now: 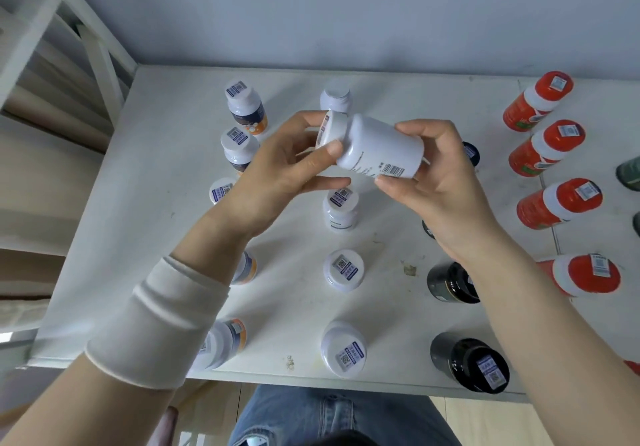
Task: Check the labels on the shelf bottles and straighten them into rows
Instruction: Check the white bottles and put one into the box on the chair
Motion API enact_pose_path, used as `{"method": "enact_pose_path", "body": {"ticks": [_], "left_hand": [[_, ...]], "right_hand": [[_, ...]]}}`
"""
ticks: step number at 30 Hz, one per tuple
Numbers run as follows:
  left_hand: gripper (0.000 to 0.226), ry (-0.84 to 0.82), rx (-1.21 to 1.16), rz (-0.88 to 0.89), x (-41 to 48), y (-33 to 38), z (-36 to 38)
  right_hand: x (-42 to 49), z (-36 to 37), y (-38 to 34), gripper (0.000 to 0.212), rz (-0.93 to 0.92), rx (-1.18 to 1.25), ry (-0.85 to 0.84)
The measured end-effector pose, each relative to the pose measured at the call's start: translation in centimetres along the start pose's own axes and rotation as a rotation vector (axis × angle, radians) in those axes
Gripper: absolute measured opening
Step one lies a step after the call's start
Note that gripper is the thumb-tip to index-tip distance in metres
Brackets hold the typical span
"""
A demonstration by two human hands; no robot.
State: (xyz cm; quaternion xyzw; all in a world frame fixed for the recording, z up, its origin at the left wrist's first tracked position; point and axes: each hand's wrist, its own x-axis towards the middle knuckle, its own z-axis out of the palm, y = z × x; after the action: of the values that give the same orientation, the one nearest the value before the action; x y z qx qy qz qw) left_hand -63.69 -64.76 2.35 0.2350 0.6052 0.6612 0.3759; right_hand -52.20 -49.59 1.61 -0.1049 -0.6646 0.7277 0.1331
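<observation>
**White bottle** [377, 147]: one. It was held in the air above the far middle of the shelf [166, 203], lying on its side with the cap pointing left. A barcode on its near side faced the camera.

**Left grip** [277, 175]: grasped the bottle's cap end, thumb across the neck and fingers curled behind the cap. A white sleeve [159, 324] covered the forearm.

**Right grip** [436, 182]: grasped the bottle's base end, thumb tip beside the barcode and fingers round the far side.

**Orange-labelled bottles** [244, 104]: five, with white caps, standing in the left column from far to near. The two nearest were partly hidden behind the left wrist and sleeve.

**Plain white bottles** [344, 270]: four, in the middle column, standing upright and well apart. Three of the caps showed a blue-and-white code sticker.

**Dark bottles** [469, 364]: four, in the column right of the middle. The two far ones were mostly hidden behind the right hand and forearm.

**Red bottles** [559, 203]: four, in the right column, with red caps, white neck bands and a sticker on each cap.

**Dark green bottles** [628, 171]: two, cut off by the right edge of the view.

**White rack frame** [69, 29]: stood at the far left, beside the shelf.

**Blue jeans** [329, 414]: the person's, seen below the near edge of the shelf.
</observation>
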Motion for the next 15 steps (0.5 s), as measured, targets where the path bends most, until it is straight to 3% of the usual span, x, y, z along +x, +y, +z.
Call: {"method": "enact_pose_path", "body": {"ticks": [5,8,12,15], "left_hand": [[0.034,-0.007,0.005,0.039,-0.6,-0.2,-0.3],[0.039,-0.025,0.079,0.107,-1.0,-0.4,-0.5],[0.033,-0.043,0.005,0.069,-1.2,-0.5,-0.5],[0.029,-0.015,-0.048,0.045,-1.1,-0.5,-0.3]], "right_hand": [[-0.5,0.3,-0.3,0.048,-0.009,0.001,0.003],[-0.7,0.3,-0.3,0.063,0.137,0.138,0.063],[-1.3,0.4,-0.1,0.031,0.105,0.065,0.033],[-1.9,0.7,0.1,0.039,0.019,0.04,-0.019]]}}
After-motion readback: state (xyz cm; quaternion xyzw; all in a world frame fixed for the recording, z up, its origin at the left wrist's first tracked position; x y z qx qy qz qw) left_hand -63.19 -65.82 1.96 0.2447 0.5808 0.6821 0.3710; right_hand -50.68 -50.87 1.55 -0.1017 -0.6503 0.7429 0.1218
